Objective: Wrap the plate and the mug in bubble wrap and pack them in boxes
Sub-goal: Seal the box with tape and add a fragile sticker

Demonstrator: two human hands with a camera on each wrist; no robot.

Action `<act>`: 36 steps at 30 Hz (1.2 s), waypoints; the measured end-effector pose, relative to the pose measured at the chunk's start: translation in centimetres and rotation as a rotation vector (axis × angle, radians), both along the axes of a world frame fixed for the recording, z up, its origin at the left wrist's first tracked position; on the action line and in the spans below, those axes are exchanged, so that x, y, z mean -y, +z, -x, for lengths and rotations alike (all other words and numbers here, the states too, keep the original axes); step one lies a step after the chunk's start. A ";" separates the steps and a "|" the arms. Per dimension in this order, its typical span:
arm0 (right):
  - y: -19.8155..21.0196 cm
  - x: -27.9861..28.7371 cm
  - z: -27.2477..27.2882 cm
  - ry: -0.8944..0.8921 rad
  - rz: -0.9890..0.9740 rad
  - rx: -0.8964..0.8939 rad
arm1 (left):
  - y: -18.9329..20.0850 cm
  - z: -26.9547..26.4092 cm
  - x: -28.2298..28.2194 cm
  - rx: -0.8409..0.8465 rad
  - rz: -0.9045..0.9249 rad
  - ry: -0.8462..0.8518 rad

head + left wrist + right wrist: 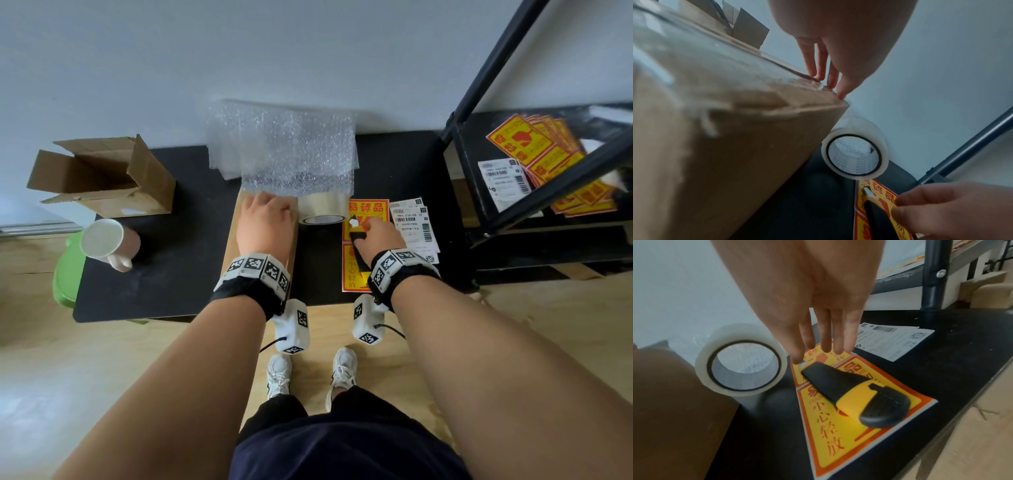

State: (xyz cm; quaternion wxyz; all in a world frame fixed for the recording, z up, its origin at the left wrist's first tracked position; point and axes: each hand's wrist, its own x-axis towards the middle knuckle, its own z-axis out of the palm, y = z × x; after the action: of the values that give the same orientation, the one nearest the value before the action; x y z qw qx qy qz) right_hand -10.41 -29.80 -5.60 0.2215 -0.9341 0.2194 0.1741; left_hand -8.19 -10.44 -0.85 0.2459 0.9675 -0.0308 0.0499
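Cardboard, closed and taped, sits under the left hand [265, 219]: this box [236, 240] stands mid-table, and the straight fingers [819, 65] press on its far top edge, gripping nothing. Bubble wrap [284, 147] lies just behind the box against the wall. Right of the box stands a tape roll [322, 209] on edge. The right hand [378, 236] hangs over a black-and-yellow cutter [855, 394] lying on yellow stickers [838, 434]; its fingers [826, 334] are extended and loose, the fingertips near the cutter's tip, holding nothing. White labels [414, 226] lie beside the stickers. At the table's [171, 291] left end are an open box [102, 178], and the mug [109, 243] on its side, unwrapped, next to the green plate [66, 270] at the table edge.
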 end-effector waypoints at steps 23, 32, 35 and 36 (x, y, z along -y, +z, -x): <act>3.5 -1.5 -1.2 -0.210 -0.250 0.043 | 0.4 0.4 -0.7 0.009 -0.158 -0.092; 6.5 -4.0 -1.2 0.095 -0.376 0.121 | 0.6 0.7 -0.7 -0.028 -0.272 -0.159; 6.1 -4.9 -1.0 0.119 -0.401 0.016 | 0.5 0.6 -0.7 -0.058 -0.300 -0.165; 6.0 -5.1 -0.9 0.111 -0.404 -0.014 | 0.4 0.6 -0.7 -0.068 -0.313 -0.170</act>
State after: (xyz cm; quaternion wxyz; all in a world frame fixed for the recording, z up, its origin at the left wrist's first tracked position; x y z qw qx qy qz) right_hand -9.53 -24.67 0.45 0.3926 -0.8802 0.1298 0.2330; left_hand -8.75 -9.75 -0.42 0.0966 0.9890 -0.1116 -0.0090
